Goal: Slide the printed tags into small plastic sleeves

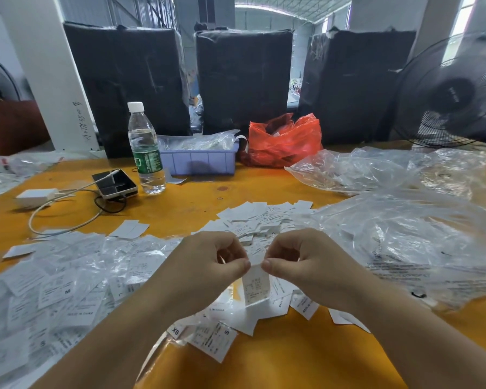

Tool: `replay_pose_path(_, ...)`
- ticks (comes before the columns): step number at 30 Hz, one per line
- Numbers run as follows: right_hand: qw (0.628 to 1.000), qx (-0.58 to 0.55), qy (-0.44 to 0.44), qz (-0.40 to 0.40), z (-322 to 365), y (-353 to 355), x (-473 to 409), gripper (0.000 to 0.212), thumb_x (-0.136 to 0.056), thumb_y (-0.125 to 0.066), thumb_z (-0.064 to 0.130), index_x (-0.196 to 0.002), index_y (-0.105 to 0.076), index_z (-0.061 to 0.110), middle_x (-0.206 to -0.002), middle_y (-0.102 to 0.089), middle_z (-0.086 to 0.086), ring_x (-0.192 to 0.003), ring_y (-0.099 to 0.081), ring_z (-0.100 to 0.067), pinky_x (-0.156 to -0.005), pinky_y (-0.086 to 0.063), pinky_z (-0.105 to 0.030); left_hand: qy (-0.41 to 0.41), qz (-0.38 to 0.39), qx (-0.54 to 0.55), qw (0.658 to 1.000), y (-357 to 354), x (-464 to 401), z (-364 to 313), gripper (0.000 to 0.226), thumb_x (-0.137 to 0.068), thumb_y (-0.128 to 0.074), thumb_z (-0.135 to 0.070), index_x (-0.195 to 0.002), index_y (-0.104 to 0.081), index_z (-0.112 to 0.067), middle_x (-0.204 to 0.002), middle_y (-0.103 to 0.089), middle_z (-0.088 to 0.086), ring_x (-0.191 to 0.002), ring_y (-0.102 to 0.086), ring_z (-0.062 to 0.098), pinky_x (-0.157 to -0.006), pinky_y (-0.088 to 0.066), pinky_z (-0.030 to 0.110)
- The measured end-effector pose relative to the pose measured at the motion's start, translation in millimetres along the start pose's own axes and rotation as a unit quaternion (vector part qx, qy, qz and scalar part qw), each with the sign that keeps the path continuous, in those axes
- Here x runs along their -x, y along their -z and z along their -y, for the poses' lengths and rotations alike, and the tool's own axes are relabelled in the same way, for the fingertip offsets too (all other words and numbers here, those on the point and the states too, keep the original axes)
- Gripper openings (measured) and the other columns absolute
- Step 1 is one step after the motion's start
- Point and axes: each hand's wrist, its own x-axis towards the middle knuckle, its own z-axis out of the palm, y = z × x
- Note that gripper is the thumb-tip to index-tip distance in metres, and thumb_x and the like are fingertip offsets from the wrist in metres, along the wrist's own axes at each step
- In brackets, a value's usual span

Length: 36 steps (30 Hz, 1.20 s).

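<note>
Mid-task: the left hand [208,265] and right hand [300,262] together pinch the top of one sleeved tag [255,287] at centre. Finished sleeved tags [68,282] pile at 9 o'clock; loose tags [258,217] wait at 12 on the counter [292,360].

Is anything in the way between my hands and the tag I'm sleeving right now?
Nothing visible is. The left hand and the right hand already pinch the top of the tag from either side, above the loose tags on the table. Whether it is already inside a sleeve cannot be told.
</note>
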Motion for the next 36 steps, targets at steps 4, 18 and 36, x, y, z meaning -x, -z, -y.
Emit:
replay_pose_path(4,1.0,-0.011,-0.008,0.002,-1.0,-1.2,-0.9,0.01,-0.087,-0.068,0.022,-0.078,-0.07,0.023,-0.063,-0.061,0.016,-0.059,-0.054,0.002,-0.056,-0.043,-0.014,0.025,-0.011,0.015,1.0,4.0,-2.6,0.6,0.014,-0.09,-0.063,-0.028,-0.076,-0.066,-0.027,-0.072,-0.068,-0.008,-0.06,-0.057,0.005,-0.054,-0.046,0.02)
replay_pose_path(18,0.999,-0.008,-0.016,0.03,-5.6,-2.1,-0.8,0.003,-0.088,-0.068,0.03,-0.089,-0.068,0.027,-0.07,-0.062,0.005,-0.06,-0.053,-0.003,-0.059,-0.046,-0.023,0.118,0.022,-0.212,0.97,54.1,-9.8,26.3,0.017,-0.081,-0.07,-0.02,-0.08,-0.062,-0.036,-0.083,-0.063,-0.013,-0.073,-0.058,0.002,-0.054,-0.04,0.016)
replay_pose_path(36,0.999,0.006,-0.02,0.042,-6.4,-2.9,0.5,0.006,-0.087,-0.067,0.03,-0.082,-0.071,0.029,-0.081,-0.069,0.006,-0.075,-0.064,-0.011,-0.071,-0.055,-0.034,-0.014,0.104,-0.359,0.927,7.9,4.9,8.7,0.026,-0.09,-0.056,-0.033,-0.116,-0.057,-0.04,-0.116,-0.052,-0.016,-0.105,-0.051,0.01,-0.081,-0.05,0.028)
